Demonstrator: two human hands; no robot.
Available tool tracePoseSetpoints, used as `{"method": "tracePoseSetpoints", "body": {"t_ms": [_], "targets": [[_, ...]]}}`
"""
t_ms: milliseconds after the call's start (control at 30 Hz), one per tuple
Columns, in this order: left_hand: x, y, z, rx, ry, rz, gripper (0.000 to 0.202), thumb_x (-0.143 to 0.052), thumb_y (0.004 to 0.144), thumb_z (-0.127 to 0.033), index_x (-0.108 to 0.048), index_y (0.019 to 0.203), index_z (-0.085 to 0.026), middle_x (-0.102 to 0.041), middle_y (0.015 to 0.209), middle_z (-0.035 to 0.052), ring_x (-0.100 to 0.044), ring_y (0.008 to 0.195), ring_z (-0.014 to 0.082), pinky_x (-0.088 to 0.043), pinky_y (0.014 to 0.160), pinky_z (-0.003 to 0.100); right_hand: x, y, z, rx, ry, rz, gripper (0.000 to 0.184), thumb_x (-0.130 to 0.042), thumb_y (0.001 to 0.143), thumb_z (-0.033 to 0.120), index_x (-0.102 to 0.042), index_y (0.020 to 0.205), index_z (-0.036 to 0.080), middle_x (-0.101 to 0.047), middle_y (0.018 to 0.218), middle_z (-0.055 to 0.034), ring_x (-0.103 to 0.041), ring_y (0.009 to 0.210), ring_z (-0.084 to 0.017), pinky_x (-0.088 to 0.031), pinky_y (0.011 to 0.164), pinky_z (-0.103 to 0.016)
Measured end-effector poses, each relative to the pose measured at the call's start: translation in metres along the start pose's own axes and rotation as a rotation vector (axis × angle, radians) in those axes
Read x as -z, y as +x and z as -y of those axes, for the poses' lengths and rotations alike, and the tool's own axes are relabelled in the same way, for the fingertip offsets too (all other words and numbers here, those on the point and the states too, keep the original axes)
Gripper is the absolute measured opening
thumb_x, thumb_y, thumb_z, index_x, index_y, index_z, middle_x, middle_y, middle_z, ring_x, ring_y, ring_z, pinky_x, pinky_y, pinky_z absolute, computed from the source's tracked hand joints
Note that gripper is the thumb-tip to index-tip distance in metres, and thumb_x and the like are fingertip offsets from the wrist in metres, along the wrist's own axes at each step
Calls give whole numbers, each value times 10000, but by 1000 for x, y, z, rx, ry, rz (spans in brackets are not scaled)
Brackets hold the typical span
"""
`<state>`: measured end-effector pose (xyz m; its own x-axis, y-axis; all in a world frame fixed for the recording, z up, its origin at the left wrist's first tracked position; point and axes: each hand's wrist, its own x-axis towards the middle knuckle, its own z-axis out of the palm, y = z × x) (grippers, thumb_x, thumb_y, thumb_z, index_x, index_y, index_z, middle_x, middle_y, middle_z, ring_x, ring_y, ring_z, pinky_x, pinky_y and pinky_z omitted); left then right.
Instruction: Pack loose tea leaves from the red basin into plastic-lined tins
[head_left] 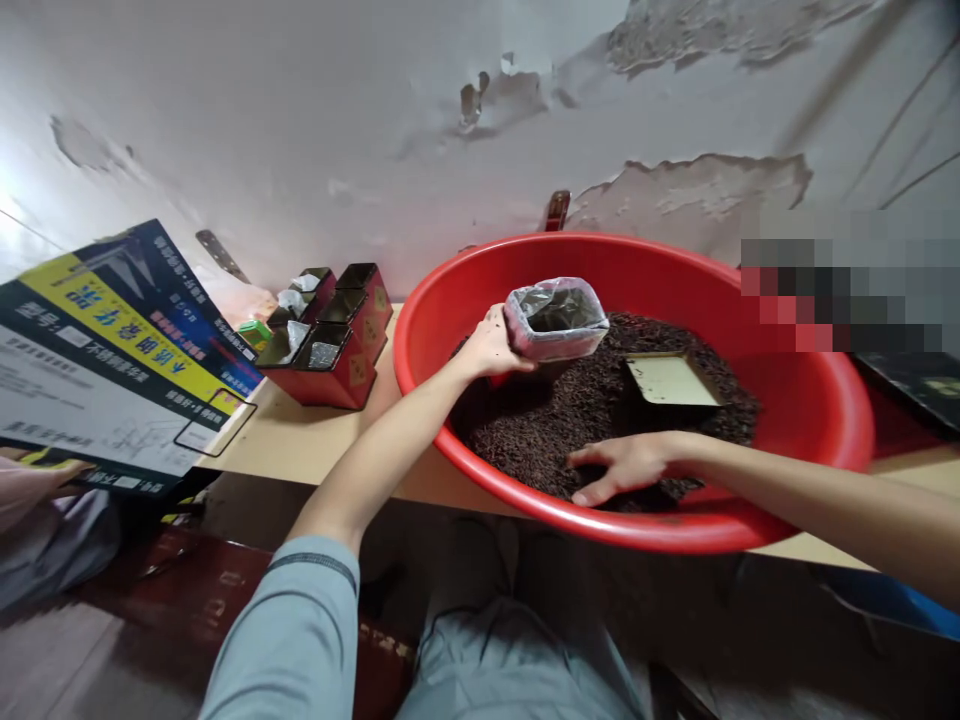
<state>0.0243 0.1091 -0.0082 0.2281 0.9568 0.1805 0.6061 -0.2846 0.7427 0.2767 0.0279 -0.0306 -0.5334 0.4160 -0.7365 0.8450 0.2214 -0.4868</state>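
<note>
Wall (337,150) is peeling behind the bench (319,437); red tub (570,512) is sitting there, holding dark flakes (536,425). L hand (496,343) is gripping the lined tin (559,346) by its L end, above the flakes; R hand (630,466) is resting on them, fingers part-spread. Tin's prob. feeling light & stiff, liner soft/slippery, so outer walls are likely giving best hold; fill lvl unclear.

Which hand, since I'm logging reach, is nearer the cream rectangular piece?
Right: the right hand is just in front of the cream piece; the left hand is farther off, leftward.
</note>
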Motion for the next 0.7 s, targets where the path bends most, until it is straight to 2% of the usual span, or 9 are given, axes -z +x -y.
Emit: {"method": "tracePoseSetpoints", "body": {"t_ms": [100, 167, 233, 333, 400, 467, 600, 700], "targets": [[3, -3, -3, 2, -19, 18, 1139, -970, 511, -269, -390, 1468, -57, -496, 1533, 259, -483, 1482, 414, -354, 1298, 494, -1, 1, 4, -49, 57, 20, 1382, -831, 562, 752, -387, 1671, 57, -392, 1717, -215, -430, 1556, -399, -386, 1261, -432], [5, -5, -5, -4, -30, 21, 1128, -965, 527, -266, -387, 1471, -51, -495, 1535, 260, -485, 1484, 404, -364, 1295, 478, -1, 5, 6, -32, 87, -30, 1322, -885, 488, 624, -477, 1623, 81, -485, 1659, -203, -481, 1507, -402, -415, 1229, -416], [7, -6, -6, -10, -22, 16, 1112, -966, 530, -261, -398, 1462, -49, -501, 1529, 256, -488, 1482, 397, -368, 1294, 469, 0, 9, 8, -11, 132, -90, 1194, -887, 449, 506, -582, 1532, 106, -612, 1537, -179, -560, 1413, -405, -472, 1160, -408], [7, -6, -6, -14, -1, 14, 1097, -974, 527, -262, -417, 1448, -51, -512, 1512, 248, -492, 1477, 399, -372, 1292, 471, 10, 8, 9, 86, 194, -172, 827, -809, 495, 406, -721, 1276, 151, -775, 1169, -95, -687, 1151, -364, -552, 971, -383], [6, -4, -5, -12, -4, 10, 1095, -975, 523, -250, -421, 1449, -63, -515, 1508, 237, -497, 1473, 400, -371, 1293, 476, 26, -2, 10, 186, 189, -266, 567, -763, 544, 383, -749, 1074, 184, -769, 974, -41, -700, 1013, -312, -546, 894, -353], [6, -3, -4, -5, -11, 7, 1094, -975, 515, -233, -423, 1448, -85, -516, 1511, 223, -504, 1468, 400, -369, 1295, 486, 48, -19, 15, 274, 153, -410, 418, -764, 581, 392, -743, 953, 203, -752, 927, -22, -689, 970, -278, -530, 889, -337], [8, -3, -6, 25, -17, 0, 1106, -985, 505, -230, -419, 1445, -92, -524, 1507, 218, -513, 1465, 398, -385, 1287, 483, 99, -54, 36, 348, 56, -729, 390, -792, 630, 410, -759, 969, 219, -741, 916, -15, -677, 910, -251, -534, 840, -341], [10, -6, -10, 2, -19, -7, 1070, -987, 517, -233, -440, 1431, -129, -539, 1502, 185, -527, 1459, 389, -415, 1269, 482, 125, -59, 61, 391, -108, -947, 387, -803, 679, 331, -780, 1049, 221, -746, 962, -23, -676, 913, -237, -541, 849, -348]]}}
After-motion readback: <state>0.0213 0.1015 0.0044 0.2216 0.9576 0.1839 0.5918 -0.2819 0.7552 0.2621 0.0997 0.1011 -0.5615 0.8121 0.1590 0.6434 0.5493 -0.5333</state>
